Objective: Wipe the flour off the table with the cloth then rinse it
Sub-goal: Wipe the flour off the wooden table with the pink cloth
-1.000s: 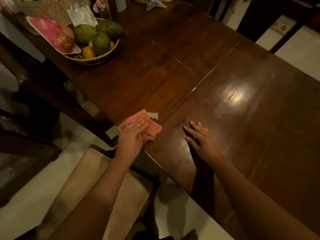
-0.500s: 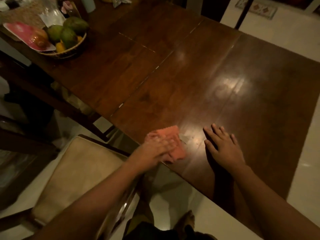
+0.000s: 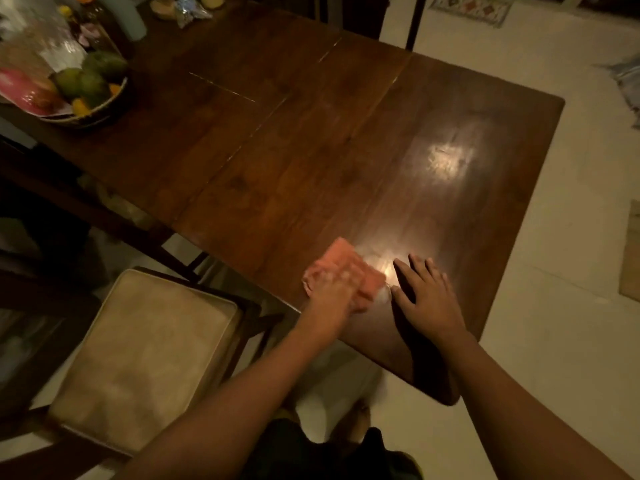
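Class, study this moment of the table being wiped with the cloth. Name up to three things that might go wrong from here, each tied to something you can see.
1. The left hand presses the cloth right at the table's near edge, so flour may be pushed onto the cushioned chair or the floor.
2. The right hand lies flat beside the cloth; it may pick up residue.
3. Dim light and glare may hide missed flour.

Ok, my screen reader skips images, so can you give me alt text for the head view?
A person's left hand presses a crumpled orange cloth on a dark glossy wooden table near its edge, while the right hand rests flat beside it. A woven fruit basket sits at the far left.
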`<action>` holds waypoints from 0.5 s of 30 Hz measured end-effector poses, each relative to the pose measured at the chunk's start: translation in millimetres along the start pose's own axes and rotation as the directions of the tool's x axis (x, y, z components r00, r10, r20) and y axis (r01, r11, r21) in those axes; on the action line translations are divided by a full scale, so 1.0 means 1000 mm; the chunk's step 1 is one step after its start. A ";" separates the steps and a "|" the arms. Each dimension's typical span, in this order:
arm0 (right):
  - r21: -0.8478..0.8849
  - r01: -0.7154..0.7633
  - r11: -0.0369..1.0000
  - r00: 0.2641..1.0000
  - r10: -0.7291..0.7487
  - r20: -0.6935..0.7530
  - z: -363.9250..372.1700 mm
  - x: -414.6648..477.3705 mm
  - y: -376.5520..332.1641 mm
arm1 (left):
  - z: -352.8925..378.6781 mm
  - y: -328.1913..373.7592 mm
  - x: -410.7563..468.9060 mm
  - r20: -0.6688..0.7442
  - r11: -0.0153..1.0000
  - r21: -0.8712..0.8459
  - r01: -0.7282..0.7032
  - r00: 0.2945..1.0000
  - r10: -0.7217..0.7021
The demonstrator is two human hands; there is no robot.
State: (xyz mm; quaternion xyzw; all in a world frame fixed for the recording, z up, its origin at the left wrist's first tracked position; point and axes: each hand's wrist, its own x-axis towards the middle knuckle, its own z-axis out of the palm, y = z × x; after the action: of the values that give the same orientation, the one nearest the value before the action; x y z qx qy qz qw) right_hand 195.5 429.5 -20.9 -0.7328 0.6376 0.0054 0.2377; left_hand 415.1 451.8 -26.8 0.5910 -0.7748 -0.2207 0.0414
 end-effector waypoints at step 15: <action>0.242 -0.115 0.963 0.988 0.137 -0.077 -0.022 -0.008 0.024 | -0.006 0.034 0.035 0.243 0.994 -0.010 -0.105 0.965 0.104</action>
State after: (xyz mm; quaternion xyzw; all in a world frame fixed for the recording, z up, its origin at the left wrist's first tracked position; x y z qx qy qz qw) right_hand 165.1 427.2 -7.2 -0.6565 0.6895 -0.0894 0.2927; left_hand 375.9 424.1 -15.0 0.5180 -0.8044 -0.2878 -0.0429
